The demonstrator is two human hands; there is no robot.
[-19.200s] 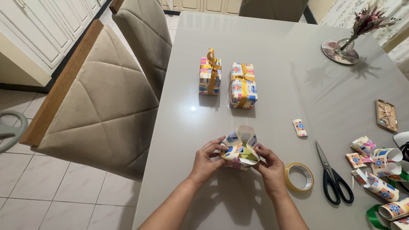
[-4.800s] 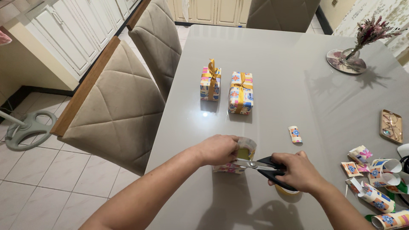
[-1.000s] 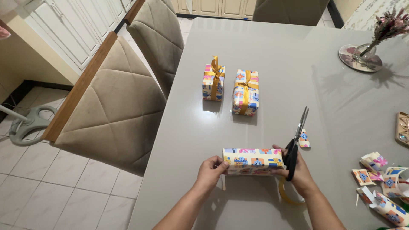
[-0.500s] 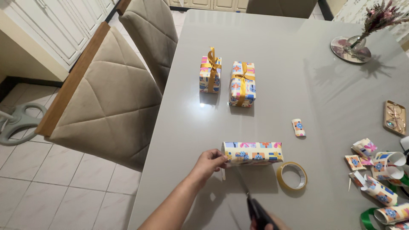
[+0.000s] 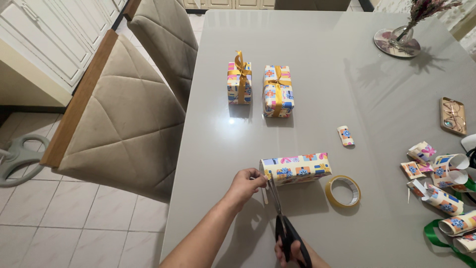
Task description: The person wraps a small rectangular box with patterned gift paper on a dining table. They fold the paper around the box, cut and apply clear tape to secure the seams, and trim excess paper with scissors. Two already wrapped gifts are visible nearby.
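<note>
Right hand (image 5: 292,250) at the bottom edge, fingers through the black handles of the scissors (image 5: 285,218), closed around them. The blades point away from me and now sit at the left end of the wrapped box (image 5: 296,168); half a second ago the scissors were lower and clear of it, a second ago held upright at the box's right end. So the cut has moved to the left-end paper flap, I'd judge trimming excess there; can't tell how far the blades are open.

Left hand (image 5: 246,182) still on the left end, fingertips pinching the loose paper edge, mostly closed. Box lies lengthwise on the grey bench (image 5: 317,89), same place as before.

Tape roll (image 5: 343,190) just right of the box, untouched. Small paper scrap (image 5: 345,135) beyond. Paper offcuts (image 5: 436,178) and green ribbon (image 5: 439,238) far right. Farther off, two finished gifts with gold ribbon (image 5: 239,83) (image 5: 278,91) side by side, unchanged. Vase on a tray (image 5: 396,42) at the far corner.
</note>
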